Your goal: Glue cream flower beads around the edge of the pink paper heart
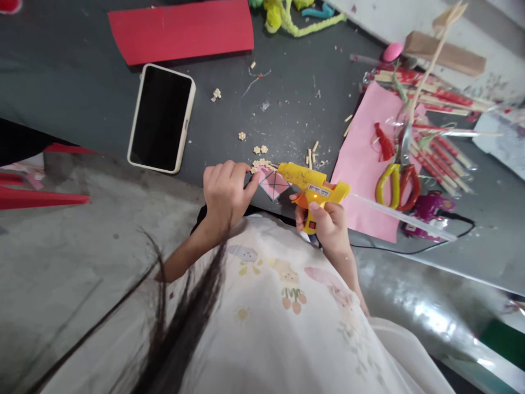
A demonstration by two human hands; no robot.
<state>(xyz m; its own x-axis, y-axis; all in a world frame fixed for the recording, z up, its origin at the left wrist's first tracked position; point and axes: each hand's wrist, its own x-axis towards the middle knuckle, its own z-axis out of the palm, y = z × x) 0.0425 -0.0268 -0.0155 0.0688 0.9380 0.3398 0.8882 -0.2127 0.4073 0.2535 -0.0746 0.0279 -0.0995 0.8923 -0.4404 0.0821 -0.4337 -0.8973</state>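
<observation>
My right hand [328, 221] is wrapped round the grip of a yellow hot glue gun [311, 180]. A clear glue stick [404, 217] juts from its back, and an orange light glows on its side. Its nozzle touches or nearly touches a row of small pale wooden flowers [262, 163]. At the left end of that row, my left hand [227, 189] pinches with thumb and forefinger; the exact contact is partly hidden. Below the flowers lies a small pink paper piece [274, 184] with dark crossing lines. Further loose flowers [260, 149] lie just beyond.
A phone [162, 117] lies at left below red card [182, 30]. Short wooden stick pieces [310, 158] lie near the gun. To the right are pink paper [361, 164], scissors [398, 180], packed sticks [435, 93] and a purple device [429, 216] with a black cable.
</observation>
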